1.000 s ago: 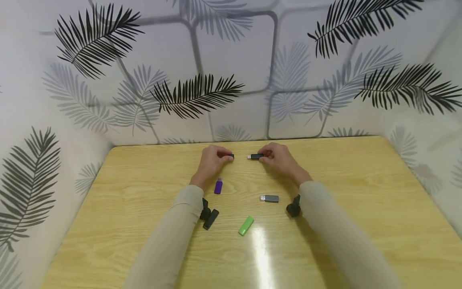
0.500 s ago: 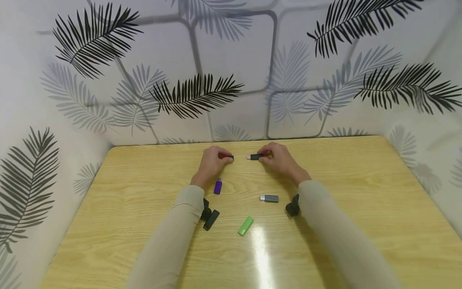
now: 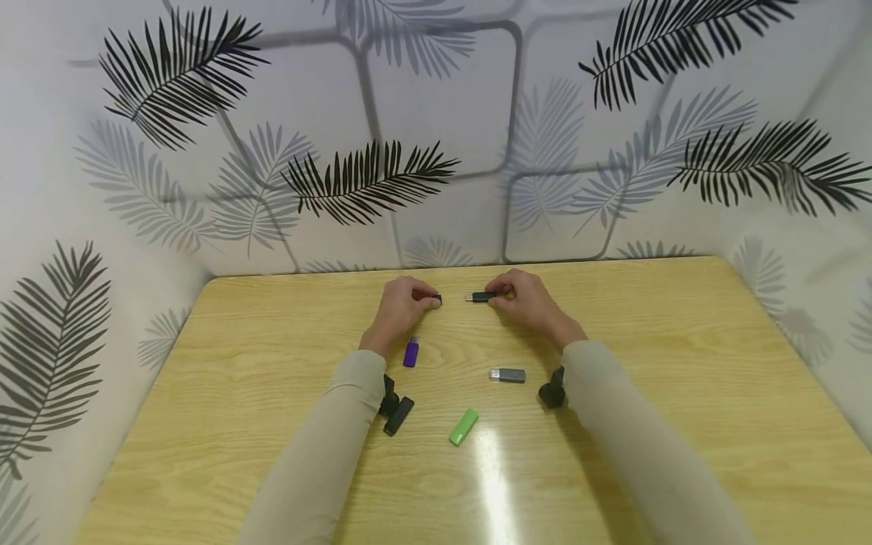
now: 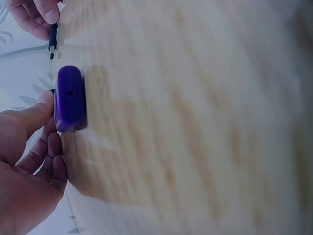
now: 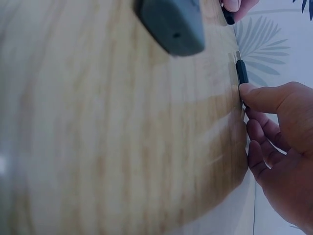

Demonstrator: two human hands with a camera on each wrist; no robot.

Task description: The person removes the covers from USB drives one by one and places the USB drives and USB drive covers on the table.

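Observation:
Toward the far edge of the table, my right hand pinches a black USB stick, its metal plug pointing left. My left hand pinches a small black cap, mostly hidden by thumb and finger. A short gap separates the cap from the plug. In the left wrist view a purple USB stick lies close to my left hand, and the head view puts it just below that hand. A grey USB stick lies nearer the front, left of my right wrist.
A green USB stick lies at the middle front of the wooden table. Beside my left wrist's camera lies a black stick. Behind the table rises a leaf-patterned wall.

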